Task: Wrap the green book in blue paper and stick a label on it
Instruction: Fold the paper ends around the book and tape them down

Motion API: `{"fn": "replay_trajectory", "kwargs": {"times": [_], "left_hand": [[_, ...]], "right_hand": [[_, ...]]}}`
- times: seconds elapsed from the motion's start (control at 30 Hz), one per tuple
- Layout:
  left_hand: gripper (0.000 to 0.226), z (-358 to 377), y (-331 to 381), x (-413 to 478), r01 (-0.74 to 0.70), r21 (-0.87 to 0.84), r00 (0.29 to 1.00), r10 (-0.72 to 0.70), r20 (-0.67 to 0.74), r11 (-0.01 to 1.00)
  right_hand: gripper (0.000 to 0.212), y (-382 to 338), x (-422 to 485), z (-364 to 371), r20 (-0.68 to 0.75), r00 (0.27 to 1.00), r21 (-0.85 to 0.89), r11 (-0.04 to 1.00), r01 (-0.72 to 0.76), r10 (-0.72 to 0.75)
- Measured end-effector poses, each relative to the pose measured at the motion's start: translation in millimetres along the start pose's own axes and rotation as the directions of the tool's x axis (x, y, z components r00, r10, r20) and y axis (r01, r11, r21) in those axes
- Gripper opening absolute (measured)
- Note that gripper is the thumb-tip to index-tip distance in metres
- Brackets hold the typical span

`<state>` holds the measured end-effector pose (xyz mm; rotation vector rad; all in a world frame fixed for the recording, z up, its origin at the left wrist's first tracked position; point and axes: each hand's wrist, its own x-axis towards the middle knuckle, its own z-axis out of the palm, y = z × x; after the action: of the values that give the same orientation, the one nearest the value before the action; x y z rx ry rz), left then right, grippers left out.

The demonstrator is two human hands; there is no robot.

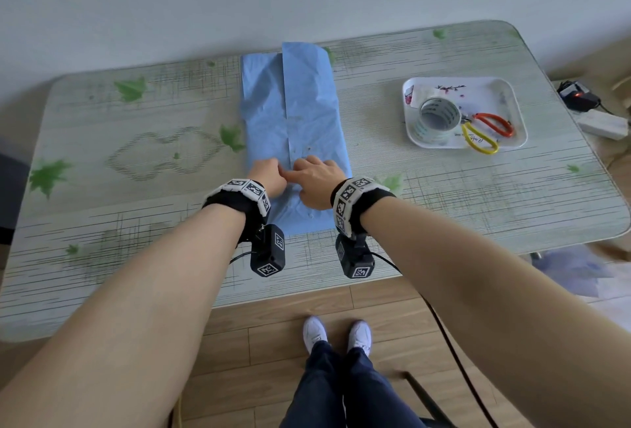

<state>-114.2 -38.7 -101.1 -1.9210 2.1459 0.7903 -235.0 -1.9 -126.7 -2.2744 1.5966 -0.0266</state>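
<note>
Blue crinkled paper (pixel 293 113) folded lengthwise, left hand (pixel 268 175) and right hand (pixel 317 183) curled at seam, grip unclear

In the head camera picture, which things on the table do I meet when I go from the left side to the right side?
blue paper → tape roll → scissors

The left hand (pixel 269 176) and right hand (pixel 316 185) rest side by side on the folded blue paper (pixel 297 103) on the worktop (pixel 136 223); a tray (pixel 495 89) stands at right.
</note>
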Motion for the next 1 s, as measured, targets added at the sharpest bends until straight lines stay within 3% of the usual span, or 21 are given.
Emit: {"fn": "replay_trajectory", "kwargs": {"times": [0.1,0.27,0.4,0.57,0.7,0.83,0.9,1.0], "left_hand": [[0.016,6.7,-0.1,5.1,-0.013,-0.016,1.0,0.013,-0.006,1.0],[0.026,14.4,-2.4,10.7,0.028,-0.077,0.999,-0.03,-0.019,0.997],[0.024,7.8,-6.2,21.5,0.041,-0.089,0.997,-0.047,-0.065,0.995],[0.034,-0.1,-2.9,43.4,-0.005,-0.02,0.996,0.003,-0.089,1.0],[0.04,4.2,-4.6,62.5,0.023,0.073,0.995,-0.015,-0.102,0.997],[0.042,12.8,-16.9,73.5,0.09,0.023,0.994,-0.089,-0.06,0.996],[0.058,15.1,-22.1,75.3,0.077,0.019,0.997,-0.077,0.002,0.997],[0.104,13.0,-26.6,70.4,0.032,0.106,0.989,-0.046,0.139,0.994]], "right_hand": [[0.045,14.4,4.0,0.4,-0.018,0.992,0.19,0.974,-0.122,0.128],[0.049,19.6,6.1,6.3,0.091,0.995,0.069,0.997,-0.042,0.035],[0.05,28.6,23.3,-5.0,-0.078,0.959,0.278,0.929,-0.243,0.274],[0.063,51.7,36.4,-6.0,0.012,0.955,0.054,0.954,-0.296,0.296],[0.051,50.9,52.7,-19.1,-0.012,0.965,-0.065,0.963,-0.262,0.262],[0.036,35.5,62.7,-18.1,0.115,0.963,-0.114,0.967,-0.23,0.242],[0.034,35.9,63.3,-17.2,0.157,0.955,-0.043,0.968,-0.247,0.25],[0.045,47.9,63.1,-14.7,0.09,0.968,-0.022,0.972,-0.232,0.233]]}}
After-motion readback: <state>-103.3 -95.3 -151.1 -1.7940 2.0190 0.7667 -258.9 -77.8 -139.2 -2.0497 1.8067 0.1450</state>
